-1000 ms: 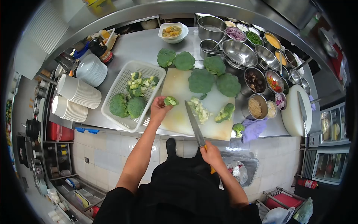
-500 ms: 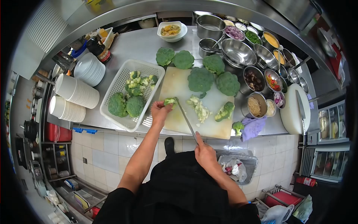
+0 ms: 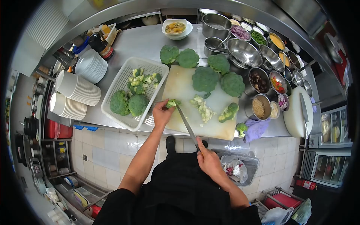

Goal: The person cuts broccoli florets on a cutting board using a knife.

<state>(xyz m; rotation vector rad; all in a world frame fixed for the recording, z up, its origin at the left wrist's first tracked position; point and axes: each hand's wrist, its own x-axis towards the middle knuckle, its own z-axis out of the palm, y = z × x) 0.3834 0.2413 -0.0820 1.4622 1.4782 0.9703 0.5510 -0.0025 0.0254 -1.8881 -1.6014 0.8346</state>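
Note:
My left hand (image 3: 162, 113) pinches a small broccoli floret (image 3: 173, 103) at the left side of the cutting board (image 3: 180, 84). In my right hand (image 3: 208, 159) is the handle of a long kitchen knife (image 3: 188, 126); its tip end touches or lies close beside the floret. Pale stem trimmings (image 3: 203, 108) lie on the board right of the blade, with a partly cut broccoli piece (image 3: 228, 112) further right. Whole broccoli heads (image 3: 204, 79) sit along the board's far side. Left of the board, a white perforated basket (image 3: 112, 80) holds broccoli heads and cut florets.
Metal bowls and pots (image 3: 244, 53) of chopped ingredients crowd the right side. Stacked white containers (image 3: 78, 88) and plates (image 3: 91, 65) stand at the left. A purple cloth (image 3: 257, 129) and a broccoli piece (image 3: 241, 129) lie by the front edge. A lined bin (image 3: 240, 168) is on the floor.
The view has shifted slightly, so the counter items appear a little further right. Both hands keep their holds on the floret and the knife, and the knife stays by the floret.

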